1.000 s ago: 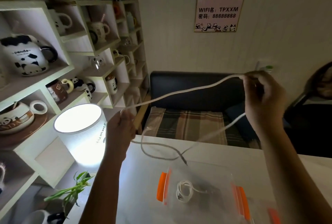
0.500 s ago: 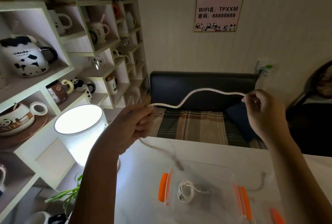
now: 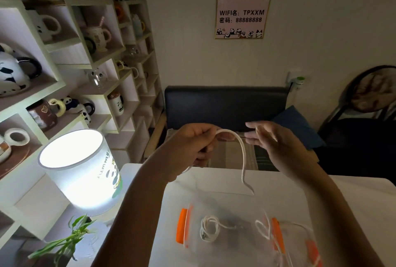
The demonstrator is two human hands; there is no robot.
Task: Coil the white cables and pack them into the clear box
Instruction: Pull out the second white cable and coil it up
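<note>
At far left, wall shelves (image 3: 70,52) hold panda mugs and teapots, and a lit cylindrical lamp (image 3: 79,168) glows beside a small green plant (image 3: 70,239). The left hand (image 3: 192,146) is raised above the far edge of the white table (image 3: 353,198), its fingers curled and pinching a white cable (image 3: 241,151). From that grip the cable arches over to the right and then hangs down, its long axis near vertical and its free end pointing down toward the table, just above the clear box (image 3: 231,234). The right hand (image 3: 278,144) is just beside the arch, fingers spread and loosely extended toward the cable; whether they touch it I cannot tell. The box sits on the table below both hands, orange clasps on its sides, with a coiled cable (image 3: 209,230) lying inside it. Behind the table stand a dark bench (image 3: 225,106) and a wifi sign (image 3: 242,17) on the pale wall, with a round-backed chair (image 3: 372,95) at far right
</note>
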